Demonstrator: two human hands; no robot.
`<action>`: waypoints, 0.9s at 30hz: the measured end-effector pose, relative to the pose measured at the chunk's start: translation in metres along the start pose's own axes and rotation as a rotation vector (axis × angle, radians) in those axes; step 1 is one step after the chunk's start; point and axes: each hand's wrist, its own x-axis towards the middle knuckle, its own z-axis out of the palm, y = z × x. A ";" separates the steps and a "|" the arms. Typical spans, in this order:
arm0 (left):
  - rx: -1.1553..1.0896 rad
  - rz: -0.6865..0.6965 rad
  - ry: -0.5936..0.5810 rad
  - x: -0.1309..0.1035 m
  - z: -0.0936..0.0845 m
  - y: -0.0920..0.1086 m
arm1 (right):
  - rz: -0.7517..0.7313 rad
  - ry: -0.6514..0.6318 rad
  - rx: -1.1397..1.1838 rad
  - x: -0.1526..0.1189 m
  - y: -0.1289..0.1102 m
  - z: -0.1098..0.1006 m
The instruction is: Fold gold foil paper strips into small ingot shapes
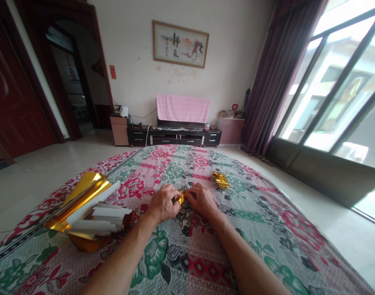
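Note:
Both hands meet over the middle of the flower-patterned tablecloth (212, 250). Between them is a small piece of gold foil paper (182, 197), narrow and partly covered by the fingers. My left hand (166, 201) pinches its left end with thumb and fingers. At the other end, my right hand (202, 200) is closed on the same piece with the fingertips. A small pile of folded gold foil pieces (220, 180) lies beyond my right hand, apart from it.
At the left lie gold foil sheets (92, 196) and a stack of white-backed paper strips (109, 215) on a brown container (87, 243). The round table's edge curves away on both sides. Farther off stand a low black cabinet (176, 140) and a pink cloth (183, 107) over a screen.

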 end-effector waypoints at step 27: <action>0.011 -0.031 -0.002 -0.001 0.007 -0.007 | -0.127 -0.037 0.055 0.000 -0.009 0.000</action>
